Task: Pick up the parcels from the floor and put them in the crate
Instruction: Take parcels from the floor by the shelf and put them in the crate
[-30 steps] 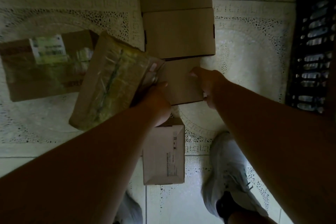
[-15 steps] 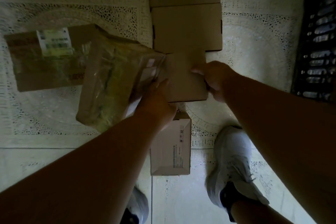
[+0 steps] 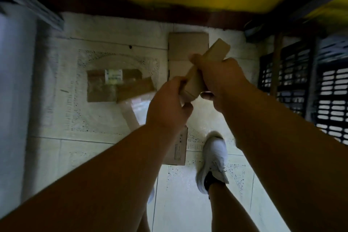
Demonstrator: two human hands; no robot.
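A small brown cardboard box [image 3: 216, 52] is tilted in the air between my hands. My right hand [image 3: 222, 83] grips its middle from the right, and my left hand [image 3: 167, 109] grips its near end. A blurred plastic-wrapped parcel [image 3: 133, 100] hangs just left of and below my left hand; the grip on it is hidden. On the floor lie a labelled brown parcel [image 3: 101, 86], a flat cardboard box [image 3: 186, 45] behind the lifted one, and a white-labelled box [image 3: 181, 149] partly under my left arm. The black slatted crate [image 3: 293, 77] stands at the right.
My white shoe [image 3: 214, 158] stands on the pale patterned tiles [image 3: 84, 118] beside the white-labelled box. A yellow wall with a dark base [image 3: 169, 7] closes the far side. A grey upright surface [image 3: 13, 90] runs down the left edge.
The small cardboard box has come off the floor and now tilts up between both hands. The view has risen and pulled back, showing the wall and more of the crate.
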